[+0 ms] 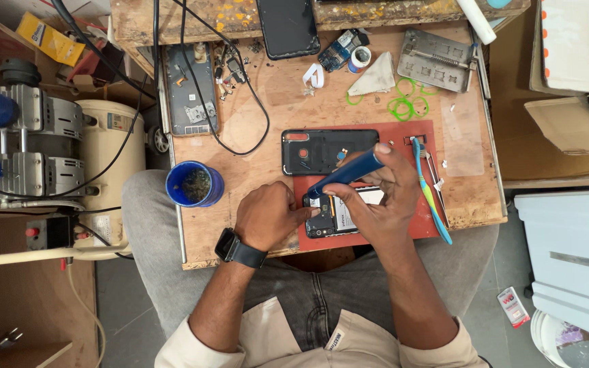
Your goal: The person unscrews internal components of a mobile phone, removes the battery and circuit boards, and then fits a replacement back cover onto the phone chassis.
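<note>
**Head view: two hands close over an opened phone**

Head camera looks straight down on a cluttered wooden surface (253, 146). An opened phone (332, 215) lies on a red mat (424, 136) near the front edge, its inner parts showing. The left hand (267, 215) is curled, its fingertips pressed against the left end of the phone, holding it flat; it grips nothing else. The right hand (376, 197) is closed around a blue tool (345, 174), held like a pen, with the tip slanting down to the phone's upper left corner, just beside the left fingertips.

Just behind the phone lies a black back cover (325, 150), partly on the mat. A blue toothbrush (431, 191) lies just right of the right hand, and tweezers (434, 170) beside it. A blue cup (194, 184) stands well to the left.

To my eye the risk is a slip: the tool tip works so near the left fingers that a skid off a small part could jab them or scratch the board. A loosened small part could also roll off the near edge, which is close.
</note>
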